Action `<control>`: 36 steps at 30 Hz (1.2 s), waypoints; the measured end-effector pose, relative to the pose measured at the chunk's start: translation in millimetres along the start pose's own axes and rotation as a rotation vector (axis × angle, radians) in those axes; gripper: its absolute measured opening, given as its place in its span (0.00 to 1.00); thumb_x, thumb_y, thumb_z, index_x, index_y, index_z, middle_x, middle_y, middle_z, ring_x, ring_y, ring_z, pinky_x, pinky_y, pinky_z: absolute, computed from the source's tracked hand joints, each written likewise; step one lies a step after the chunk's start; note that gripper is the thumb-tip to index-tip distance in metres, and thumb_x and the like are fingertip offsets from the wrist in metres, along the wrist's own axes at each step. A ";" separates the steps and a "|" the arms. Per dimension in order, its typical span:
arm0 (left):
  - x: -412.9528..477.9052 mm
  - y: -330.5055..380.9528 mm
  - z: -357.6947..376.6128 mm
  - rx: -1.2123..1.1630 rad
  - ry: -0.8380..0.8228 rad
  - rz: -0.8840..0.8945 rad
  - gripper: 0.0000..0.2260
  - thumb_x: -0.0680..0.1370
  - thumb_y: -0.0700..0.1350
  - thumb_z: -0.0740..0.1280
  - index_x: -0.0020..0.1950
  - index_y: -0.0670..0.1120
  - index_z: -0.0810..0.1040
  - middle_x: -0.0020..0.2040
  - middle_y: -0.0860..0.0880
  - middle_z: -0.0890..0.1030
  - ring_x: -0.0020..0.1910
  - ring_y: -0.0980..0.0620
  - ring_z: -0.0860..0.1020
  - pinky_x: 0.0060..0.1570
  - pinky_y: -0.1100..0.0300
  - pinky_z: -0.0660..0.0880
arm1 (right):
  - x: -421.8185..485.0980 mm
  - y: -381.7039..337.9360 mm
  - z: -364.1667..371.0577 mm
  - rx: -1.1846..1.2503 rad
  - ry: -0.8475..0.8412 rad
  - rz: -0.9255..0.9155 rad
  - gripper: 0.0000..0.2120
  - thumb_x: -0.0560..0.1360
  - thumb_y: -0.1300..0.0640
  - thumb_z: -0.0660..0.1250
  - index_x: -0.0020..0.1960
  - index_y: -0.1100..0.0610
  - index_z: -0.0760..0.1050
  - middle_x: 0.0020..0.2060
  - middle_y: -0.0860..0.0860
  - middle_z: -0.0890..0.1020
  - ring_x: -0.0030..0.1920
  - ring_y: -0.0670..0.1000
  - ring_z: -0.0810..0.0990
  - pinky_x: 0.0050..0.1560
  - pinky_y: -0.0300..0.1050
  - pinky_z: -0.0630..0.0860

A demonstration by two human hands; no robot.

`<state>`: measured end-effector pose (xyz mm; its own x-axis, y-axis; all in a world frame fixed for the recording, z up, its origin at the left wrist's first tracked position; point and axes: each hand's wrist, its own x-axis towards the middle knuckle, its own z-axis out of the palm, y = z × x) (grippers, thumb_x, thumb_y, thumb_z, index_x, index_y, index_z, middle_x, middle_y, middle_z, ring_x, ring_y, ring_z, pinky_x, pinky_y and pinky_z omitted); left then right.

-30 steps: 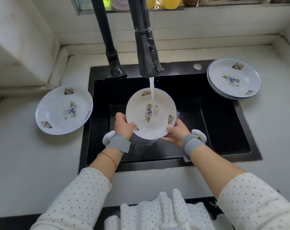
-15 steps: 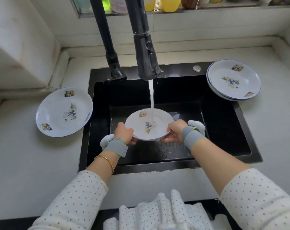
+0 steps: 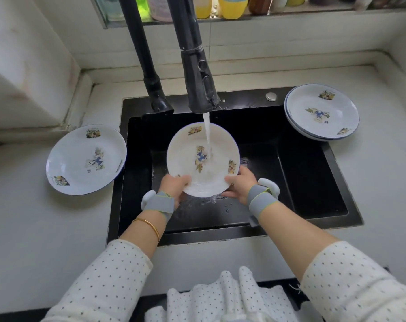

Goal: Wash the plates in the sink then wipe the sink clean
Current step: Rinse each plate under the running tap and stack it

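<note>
Your left grip (image 3: 174, 185) and right grip (image 3: 240, 185) both clamp the plate (image 3: 188, 163) under tap water (image 3: 206, 131); sink (image 3: 220, 233) logo (image 3: 221, 101) unreadable.

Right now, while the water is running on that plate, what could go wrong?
The wet plate is tilted, and the left hand and right hand grip only its lower rim; it might slip and crack in the black sink. The tap stream hitting it could splash the dotted sleeves. The stack of plates overlaps the sink's right corner and might get bumped.
</note>
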<state>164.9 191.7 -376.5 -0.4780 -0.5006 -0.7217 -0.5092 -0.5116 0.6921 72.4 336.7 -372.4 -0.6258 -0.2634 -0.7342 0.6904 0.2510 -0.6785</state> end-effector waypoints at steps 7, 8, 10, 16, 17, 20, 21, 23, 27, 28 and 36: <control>-12.1 17.1 7.9 0.085 -0.088 0.014 0.23 0.74 0.25 0.58 0.68 0.36 0.69 0.58 0.38 0.77 0.51 0.39 0.77 0.49 0.48 0.76 | 9.7 14.2 13.0 0.015 -0.085 0.212 0.07 0.76 0.60 0.68 0.41 0.56 0.72 0.23 0.50 0.75 0.13 0.42 0.65 0.15 0.27 0.61; -8.7 23.8 1.7 0.157 -0.145 0.012 0.23 0.74 0.25 0.58 0.69 0.37 0.69 0.58 0.38 0.78 0.53 0.38 0.77 0.53 0.46 0.76 | 15.9 7.9 3.6 -0.050 0.000 0.159 0.06 0.76 0.58 0.68 0.43 0.57 0.72 0.25 0.52 0.74 0.12 0.42 0.64 0.15 0.27 0.61; -9.4 28.2 -1.1 0.197 -0.183 0.023 0.24 0.73 0.25 0.58 0.68 0.39 0.70 0.59 0.38 0.78 0.54 0.36 0.77 0.55 0.44 0.76 | 23.9 -0.9 -2.6 -0.149 0.127 0.050 0.06 0.77 0.55 0.67 0.48 0.57 0.72 0.30 0.52 0.73 0.17 0.45 0.68 0.17 0.29 0.63; -18.3 18.1 24.7 0.087 -0.067 0.044 0.25 0.66 0.29 0.61 0.63 0.40 0.70 0.51 0.38 0.79 0.42 0.39 0.79 0.44 0.45 0.80 | 14.7 23.8 18.2 0.019 0.001 0.188 0.09 0.76 0.57 0.69 0.40 0.57 0.71 0.21 0.50 0.72 0.12 0.42 0.63 0.18 0.27 0.61; -13.4 20.9 19.1 0.128 -0.118 0.032 0.23 0.68 0.28 0.60 0.63 0.40 0.70 0.48 0.39 0.79 0.39 0.41 0.78 0.40 0.48 0.81 | 18.4 21.2 12.4 0.000 0.061 0.150 0.09 0.76 0.56 0.69 0.41 0.58 0.72 0.21 0.51 0.73 0.13 0.44 0.64 0.19 0.28 0.62; -22.3 23.8 21.4 0.068 -0.170 0.000 0.21 0.71 0.24 0.55 0.61 0.39 0.70 0.49 0.39 0.77 0.36 0.43 0.77 0.30 0.53 0.80 | 24.8 5.8 5.8 -0.102 0.188 0.073 0.10 0.74 0.50 0.68 0.48 0.56 0.72 0.29 0.52 0.72 0.23 0.49 0.69 0.28 0.37 0.68; -26.8 23.2 29.4 0.009 -0.126 0.007 0.22 0.71 0.25 0.56 0.62 0.39 0.69 0.51 0.39 0.77 0.38 0.41 0.78 0.34 0.50 0.81 | 23.5 5.8 9.5 -0.067 0.161 0.087 0.09 0.74 0.51 0.68 0.46 0.55 0.71 0.29 0.52 0.71 0.21 0.48 0.69 0.26 0.35 0.68; -29.2 22.8 36.7 0.022 -0.053 0.049 0.25 0.67 0.27 0.59 0.63 0.41 0.67 0.54 0.38 0.78 0.48 0.37 0.80 0.47 0.42 0.80 | 17.8 13.0 13.8 -0.019 0.067 0.203 0.11 0.75 0.54 0.69 0.39 0.56 0.70 0.21 0.50 0.71 0.13 0.43 0.63 0.20 0.28 0.63; -22.5 30.2 24.6 0.085 -0.202 -0.012 0.24 0.70 0.26 0.56 0.64 0.40 0.69 0.56 0.37 0.77 0.46 0.35 0.80 0.36 0.45 0.81 | 26.6 9.3 4.6 -0.131 0.159 0.103 0.12 0.76 0.51 0.67 0.46 0.61 0.75 0.26 0.54 0.73 0.14 0.48 0.64 0.21 0.34 0.66; -26.4 28.0 25.9 0.024 -0.204 -0.024 0.24 0.70 0.25 0.55 0.64 0.39 0.69 0.55 0.37 0.77 0.40 0.38 0.81 0.33 0.47 0.82 | 25.7 4.9 5.0 -0.152 0.172 0.092 0.12 0.76 0.51 0.67 0.47 0.62 0.74 0.27 0.54 0.72 0.14 0.49 0.66 0.21 0.34 0.67; -33.5 29.5 24.2 0.047 -0.230 -0.077 0.19 0.72 0.26 0.54 0.56 0.42 0.73 0.46 0.40 0.80 0.28 0.43 0.81 0.40 0.50 0.80 | 25.5 2.8 3.2 -0.165 0.179 0.115 0.13 0.76 0.49 0.67 0.48 0.60 0.74 0.29 0.54 0.75 0.16 0.47 0.67 0.20 0.30 0.64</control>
<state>148.6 210.3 -332.2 -0.5840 -0.2864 -0.7596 -0.5808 -0.5063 0.6374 59.6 327.7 -392.9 -0.6110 -0.0591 -0.7894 0.7015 0.4217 -0.5746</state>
